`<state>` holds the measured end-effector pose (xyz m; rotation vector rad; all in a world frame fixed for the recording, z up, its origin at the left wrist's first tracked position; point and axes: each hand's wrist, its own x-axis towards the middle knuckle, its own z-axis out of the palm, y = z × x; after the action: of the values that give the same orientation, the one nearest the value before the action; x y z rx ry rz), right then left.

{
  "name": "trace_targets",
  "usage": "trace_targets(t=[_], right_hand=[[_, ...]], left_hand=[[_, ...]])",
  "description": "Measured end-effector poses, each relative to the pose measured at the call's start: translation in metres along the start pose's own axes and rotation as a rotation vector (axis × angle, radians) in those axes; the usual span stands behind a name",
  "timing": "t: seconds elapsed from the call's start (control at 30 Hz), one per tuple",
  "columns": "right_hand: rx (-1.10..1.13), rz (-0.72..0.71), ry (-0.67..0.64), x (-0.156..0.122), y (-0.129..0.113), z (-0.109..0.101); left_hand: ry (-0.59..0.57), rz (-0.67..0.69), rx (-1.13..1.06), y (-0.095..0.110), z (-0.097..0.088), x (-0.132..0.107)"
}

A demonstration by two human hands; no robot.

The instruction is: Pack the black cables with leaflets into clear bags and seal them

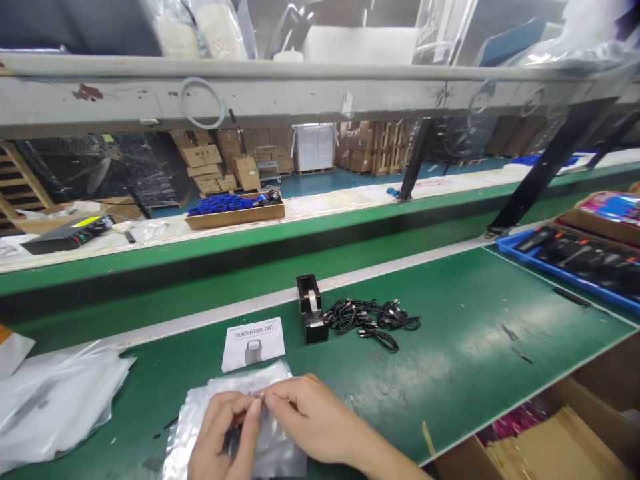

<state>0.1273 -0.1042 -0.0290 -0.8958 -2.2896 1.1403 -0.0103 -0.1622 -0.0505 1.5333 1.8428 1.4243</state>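
Observation:
Both my hands meet over a stack of clear plastic bags (pixel 197 417) lying on the green table at the bottom of the view. My left hand (pixel 223 437) pinches the top edge of a bag, with something dark showing under its fingers. My right hand (pixel 313 417) pinches the same bag edge from the right, fingertips touching those of the left. A white "Thunder Trail Pro" leaflet (pixel 253 343) lies just beyond the bags. A black tape dispenser (pixel 311 309) stands behind it, next to a heap of black cables (pixel 373 320).
More crumpled plastic bags (pixel 55 393) lie at the left. A blue tray of dark parts (pixel 575 263) sits at the right, open cardboard boxes (pixel 550 433) below the table's front edge. A green conveyor runs across behind, with a box of blue parts (pixel 235 208) beyond it.

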Motion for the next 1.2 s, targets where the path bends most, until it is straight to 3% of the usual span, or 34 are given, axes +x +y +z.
trace_targets(t=[0.17, 0.23, 0.3, 0.37, 0.47, 0.53, 0.63, 0.77, 0.87, 0.97, 1.1, 1.2], right_hand=[[-0.291, -0.180, -0.183, 0.037, -0.044, -0.037], [-0.299, -0.283, -0.243, 0.052, -0.061, -0.049], [-0.195, -0.387, -0.297, 0.062, -0.076, -0.062], [-0.091, -0.440, -0.376, 0.067, -0.087, -0.074], [-0.047, -0.466, -0.541, 0.066, -0.094, -0.089], [-0.090, -0.479, -0.574, 0.060, -0.092, -0.095], [-0.197, -0.450, -0.481, 0.045, -0.083, -0.101], [-0.229, -0.248, -0.329, 0.020, -0.060, -0.101], [-0.028, -0.040, -0.100, 0.005, -0.032, -0.086], [0.234, 0.092, 0.082, -0.002, -0.001, -0.061], [0.516, 0.214, 0.111, 0.005, 0.025, -0.032], [0.608, 0.251, 0.119, 0.015, 0.029, -0.027]], left_hand=[[0.072, -0.116, 0.097, 0.004, -0.037, 0.023], [0.147, -0.190, 0.022, 0.002, -0.047, 0.029], [0.145, -0.253, -0.154, -0.004, -0.054, 0.033], [0.001, -0.344, -0.398, -0.011, -0.056, 0.034], [-0.325, -0.497, -0.695, -0.017, -0.051, 0.030], [-0.407, -0.535, -0.782, -0.014, -0.044, 0.023], [-0.353, -0.566, -0.797, -0.007, -0.033, 0.014], [-0.221, -0.503, -0.620, -0.003, -0.024, 0.008], [-0.073, -0.421, -0.440, -0.006, -0.019, 0.006], [0.035, -0.425, -0.388, -0.007, -0.014, 0.007], [0.044, -0.431, -0.383, -0.002, -0.010, 0.010], [0.026, -0.441, -0.326, 0.000, -0.010, 0.013]])
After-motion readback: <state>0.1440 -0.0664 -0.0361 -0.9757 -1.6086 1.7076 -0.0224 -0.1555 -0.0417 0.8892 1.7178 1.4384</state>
